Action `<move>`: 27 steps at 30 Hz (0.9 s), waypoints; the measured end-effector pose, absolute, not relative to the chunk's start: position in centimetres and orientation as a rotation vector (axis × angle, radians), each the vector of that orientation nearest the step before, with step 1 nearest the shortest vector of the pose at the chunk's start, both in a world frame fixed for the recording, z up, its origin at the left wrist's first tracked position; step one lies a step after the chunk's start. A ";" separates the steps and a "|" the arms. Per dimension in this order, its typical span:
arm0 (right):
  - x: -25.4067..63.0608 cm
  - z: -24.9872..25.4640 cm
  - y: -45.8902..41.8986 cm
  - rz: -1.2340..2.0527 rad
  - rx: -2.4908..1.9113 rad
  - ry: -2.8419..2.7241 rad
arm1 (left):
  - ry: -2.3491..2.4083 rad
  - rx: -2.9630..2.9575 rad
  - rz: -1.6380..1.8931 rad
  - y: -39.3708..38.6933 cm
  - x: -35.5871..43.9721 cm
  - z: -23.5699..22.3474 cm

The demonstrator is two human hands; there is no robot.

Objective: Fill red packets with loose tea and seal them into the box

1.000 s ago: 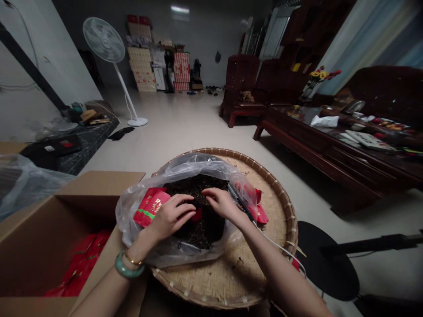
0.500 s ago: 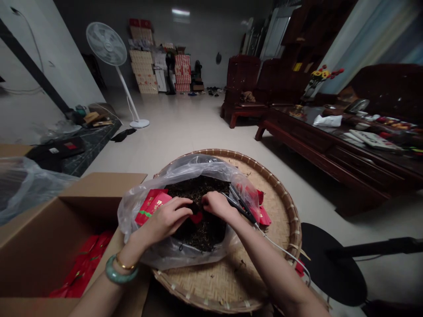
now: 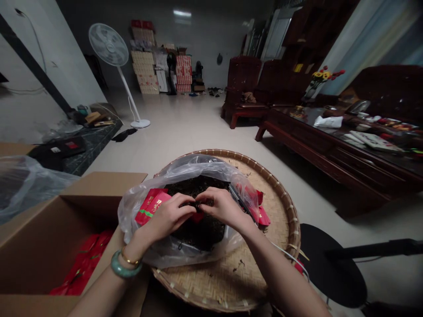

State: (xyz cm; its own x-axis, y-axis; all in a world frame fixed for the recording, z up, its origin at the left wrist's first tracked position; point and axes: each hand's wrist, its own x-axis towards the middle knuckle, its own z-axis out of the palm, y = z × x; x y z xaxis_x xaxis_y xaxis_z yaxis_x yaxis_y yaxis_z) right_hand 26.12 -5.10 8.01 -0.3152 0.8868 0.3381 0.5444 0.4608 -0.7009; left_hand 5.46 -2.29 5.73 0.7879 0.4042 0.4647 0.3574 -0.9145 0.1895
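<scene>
A clear plastic bag [image 3: 185,169] full of dark loose tea leaves [image 3: 194,185] lies on a round woven bamboo tray [image 3: 277,198]. My left hand [image 3: 168,215] is closed on a small red packet [image 3: 197,216] over the leaves; more red packets [image 3: 150,206] rest against its back. My right hand [image 3: 223,207] pinches a tuft of dark leaves just above that packet's mouth, fingertips nearly touching my left fingers. A green bangle is on my left wrist.
A cardboard box [image 3: 49,233] with red packets [image 3: 82,266] inside stands at the left. Loose red packets [image 3: 261,213] lie on the tray's right. A dark wooden table [image 3: 330,149] runs along the right, a black stool [image 3: 333,264] below it, a standing fan [image 3: 110,48] far left.
My right hand dipped into the leaves, closed on a pinch and moved left to meet my left hand over the red packet. My left hand stayed in place.
</scene>
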 end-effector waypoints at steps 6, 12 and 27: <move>26.3 7.5 -4.9 0.558 -1.190 -1.937 | 0.623 2.869 0.769 -2.3 5.3 5.5; 27.9 7.0 -4.7 0.543 -1.367 -1.758 | 0.620 2.854 0.777 -2.3 5.0 5.3; 26.9 6.5 -4.3 0.526 -1.316 -1.720 | 0.591 2.898 0.820 -2.4 5.1 5.2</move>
State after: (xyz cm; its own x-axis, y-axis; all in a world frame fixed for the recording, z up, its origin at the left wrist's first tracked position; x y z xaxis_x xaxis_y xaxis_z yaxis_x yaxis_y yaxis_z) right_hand 26.95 -4.25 6.47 -0.0496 0.9211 0.3861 0.5479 0.3483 -0.7606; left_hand 5.08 -2.43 5.17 0.7833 0.3825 0.4900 0.3442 -0.9233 0.1706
